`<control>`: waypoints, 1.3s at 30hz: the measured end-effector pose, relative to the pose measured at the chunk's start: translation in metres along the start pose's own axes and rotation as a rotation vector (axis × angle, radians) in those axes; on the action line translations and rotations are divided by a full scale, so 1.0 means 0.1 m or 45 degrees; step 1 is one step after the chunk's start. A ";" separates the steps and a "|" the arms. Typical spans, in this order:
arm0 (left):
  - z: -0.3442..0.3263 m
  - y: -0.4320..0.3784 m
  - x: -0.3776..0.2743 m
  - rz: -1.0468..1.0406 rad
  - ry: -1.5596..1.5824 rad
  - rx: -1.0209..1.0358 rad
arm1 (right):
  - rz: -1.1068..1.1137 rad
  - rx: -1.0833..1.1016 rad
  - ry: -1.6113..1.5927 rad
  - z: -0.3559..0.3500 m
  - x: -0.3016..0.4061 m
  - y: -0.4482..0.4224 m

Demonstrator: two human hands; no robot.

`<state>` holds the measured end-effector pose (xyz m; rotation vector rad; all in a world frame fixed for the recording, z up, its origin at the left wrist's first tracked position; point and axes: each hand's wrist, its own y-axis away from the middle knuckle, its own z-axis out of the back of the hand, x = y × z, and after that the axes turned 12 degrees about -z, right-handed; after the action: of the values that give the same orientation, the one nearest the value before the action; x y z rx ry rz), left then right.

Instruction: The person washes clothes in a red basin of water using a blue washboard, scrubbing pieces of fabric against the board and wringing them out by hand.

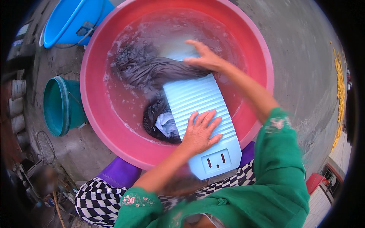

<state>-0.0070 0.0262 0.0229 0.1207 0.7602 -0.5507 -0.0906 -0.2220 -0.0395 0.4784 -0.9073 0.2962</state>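
A light blue plastic washboard (199, 105) slants from the water over the near rim of a large pink plastic tub (94, 114). My left hand (201, 132) lies flat on its ridges, fingers spread. Above the board's upper part is my right hand (204, 58), thumb and fingers apart, beside a twisted dark grey wet cloth (168, 71). Whether its palm touches the cloth I cannot tell. The cloth crosses the board and trails left into cloudy water. Left of the board, a black patterned garment (151, 118) and a pale blue cloth (166, 124) lie bunched together.
A blue bucket (64, 22) stands at the tub's upper left, and a green bucket (61, 105) stands close to its left side. Yellow items (339, 85) form a row on the concrete at far right. A red container (314, 182) is at lower right.
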 end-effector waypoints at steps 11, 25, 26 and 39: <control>-0.02 -0.01 0.03 0.033 0.030 0.045 | 0.709 0.043 0.595 -0.48 -0.17 0.26; 0.03 0.01 0.07 0.018 0.015 0.012 | 0.775 0.222 0.267 -0.63 0.04 0.43; 0.00 0.01 0.05 0.016 0.022 0.009 | 0.671 0.123 0.349 -0.69 0.00 0.18; 0.03 0.03 0.07 0.024 -0.040 0.013 | 0.145 0.236 0.389 0.45 -0.24 0.90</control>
<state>0.0007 0.0247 0.0204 0.1289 0.7253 -0.5373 -0.1749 -0.1697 -0.0107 0.5364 -0.6120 0.5451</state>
